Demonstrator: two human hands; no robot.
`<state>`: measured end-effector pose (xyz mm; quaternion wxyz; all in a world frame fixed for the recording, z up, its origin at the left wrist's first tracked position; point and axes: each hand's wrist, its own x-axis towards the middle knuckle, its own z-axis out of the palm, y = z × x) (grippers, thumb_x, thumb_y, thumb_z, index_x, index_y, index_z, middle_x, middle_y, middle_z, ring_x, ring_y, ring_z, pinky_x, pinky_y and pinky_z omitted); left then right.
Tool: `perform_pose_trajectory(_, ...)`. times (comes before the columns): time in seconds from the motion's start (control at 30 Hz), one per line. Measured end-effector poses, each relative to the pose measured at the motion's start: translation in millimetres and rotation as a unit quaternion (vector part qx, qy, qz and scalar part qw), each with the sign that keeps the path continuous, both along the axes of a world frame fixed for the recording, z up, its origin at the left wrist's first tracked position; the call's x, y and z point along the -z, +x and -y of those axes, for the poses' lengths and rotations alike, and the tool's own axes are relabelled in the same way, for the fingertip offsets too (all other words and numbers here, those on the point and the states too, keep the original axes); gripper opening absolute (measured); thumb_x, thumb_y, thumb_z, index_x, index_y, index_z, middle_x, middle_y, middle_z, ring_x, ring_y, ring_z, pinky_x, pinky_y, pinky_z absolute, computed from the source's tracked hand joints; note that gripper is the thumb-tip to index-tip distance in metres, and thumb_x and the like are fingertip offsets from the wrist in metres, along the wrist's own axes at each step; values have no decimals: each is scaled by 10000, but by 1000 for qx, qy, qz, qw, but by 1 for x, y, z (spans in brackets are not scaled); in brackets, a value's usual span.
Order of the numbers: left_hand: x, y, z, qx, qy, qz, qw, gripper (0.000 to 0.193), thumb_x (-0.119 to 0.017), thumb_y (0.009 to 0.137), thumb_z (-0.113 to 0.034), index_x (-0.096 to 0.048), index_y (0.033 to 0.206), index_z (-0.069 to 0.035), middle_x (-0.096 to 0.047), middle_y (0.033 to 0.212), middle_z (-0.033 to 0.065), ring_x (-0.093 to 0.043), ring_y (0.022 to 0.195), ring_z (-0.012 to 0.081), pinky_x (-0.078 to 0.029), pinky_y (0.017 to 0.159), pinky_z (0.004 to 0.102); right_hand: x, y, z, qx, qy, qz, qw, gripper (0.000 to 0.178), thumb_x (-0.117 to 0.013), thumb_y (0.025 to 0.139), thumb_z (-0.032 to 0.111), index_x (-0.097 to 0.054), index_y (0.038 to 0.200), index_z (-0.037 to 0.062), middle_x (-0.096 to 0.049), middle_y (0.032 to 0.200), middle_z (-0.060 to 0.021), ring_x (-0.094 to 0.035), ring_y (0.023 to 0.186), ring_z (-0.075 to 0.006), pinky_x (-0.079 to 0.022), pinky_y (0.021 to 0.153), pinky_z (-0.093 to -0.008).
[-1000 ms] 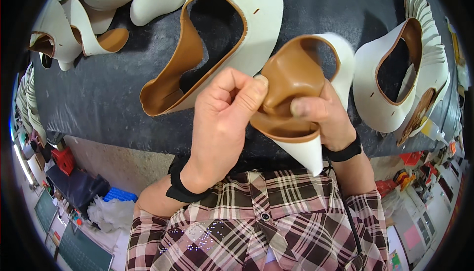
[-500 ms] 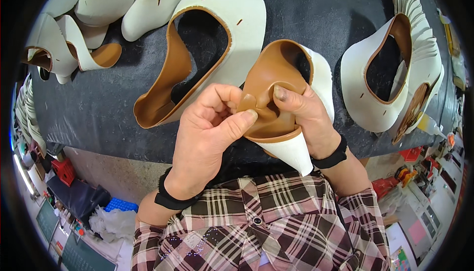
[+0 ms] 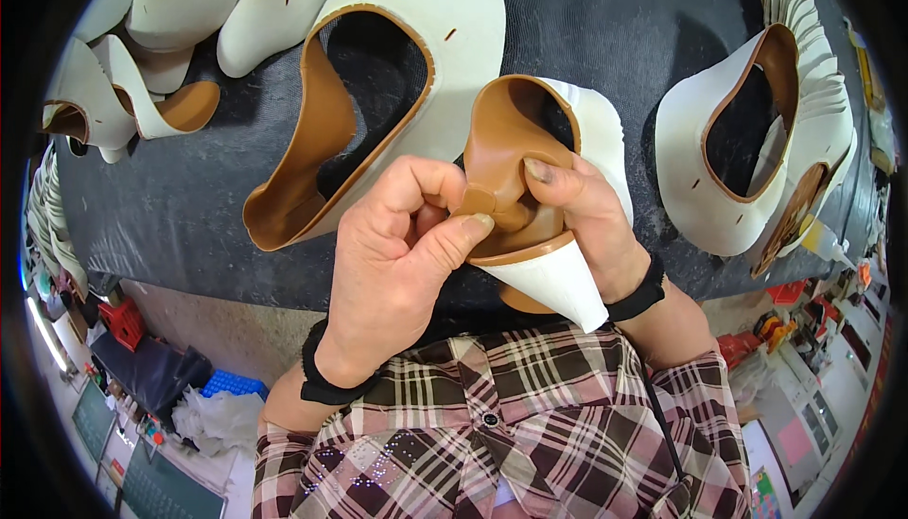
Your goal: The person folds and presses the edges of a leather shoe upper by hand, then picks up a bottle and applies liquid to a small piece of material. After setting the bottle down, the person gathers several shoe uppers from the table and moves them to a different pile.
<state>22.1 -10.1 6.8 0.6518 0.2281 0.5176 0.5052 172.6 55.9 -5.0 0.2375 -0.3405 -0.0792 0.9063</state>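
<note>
The plaid shirt fills the nearest part of the view, its lower portion cut off by the bottom edge. Black wristbands circle both wrists. Just beyond the shirt, over the near edge of the desk, the person holds a white shoe upper with brown lining. It lies between the two grips, touching both. The left grip pinches a fold of the lining between thumb and forefinger; its other fingers curl inward and are partly hidden. The right grip clasps the upper from the right, thumb pressed on the lining, while most of its fingers are covered by the piece. A pointed white end tilts down toward the shirt, and below it shows a rounded brown edge; whether this belongs to the same upper is hard to tell.

Farther off, a large white upper lies to the left of the held one, its near side partly behind the left grip. On the right rests another upper, with a row of overlapping white pieces beside it and a yellowish bottle near them, blurred toward the rim. At the far left, more uppers crowd together, some cut off by the dark border.
</note>
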Motion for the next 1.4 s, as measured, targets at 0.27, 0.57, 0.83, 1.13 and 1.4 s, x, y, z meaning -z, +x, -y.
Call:
perform_pose_trajectory(0.27,5,3,-2,15,-10,-7,1000,116,-551,826,32,-477,889,-32,-500,787,-37,-453,680,0,-385,609,140,0,2,-2,0,-37,18,999,299,-529,855,149,-472,1106,-3,-576,1008,-92,-585,890,-161,-490,777,-299)
perform_pose_trajectory(0.57,6,-7,1,8,18,3,1000,191,-581,822,-2,-502,995,-15,-515,847,-24,-480,745,24,-406,668,162,3,-5,-3,12,-40,-9,999,319,-561,825,129,-489,1104,-10,-578,1011,-98,-589,896,-177,-485,796,-295)
perform_pose_trajectory(0.83,0,-8,0,-38,-1,19,999,226,-610,815,-34,-529,1023,4,-543,824,-15,-496,747,37,-419,699,172,4,-6,-2,-3,-13,16,1000,314,-594,812,138,-518,1088,9,-588,999,-76,-589,887,-158,-484,796,-285)
perform_pose_trajectory(1.13,11,-4,3,-63,-41,111,991,146,-555,857,-77,-560,982,-2,-592,862,15,-536,741,58,-429,705,191,2,-3,-2,-5,17,23,1000,319,-615,803,120,-516,1084,6,-585,1001,-75,-591,877,-149,-496,778,-281)
perform_pose_trajectory(1.4,7,0,5,-42,-6,85,995,83,-547,856,-73,-558,912,-13,-584,801,8,-516,736,52,-410,712,188,-2,2,0,-6,-12,-10,1000,338,-522,870,221,-470,1112,-8,-580,1007,-113,-606,865,-186,-507,769,-290)
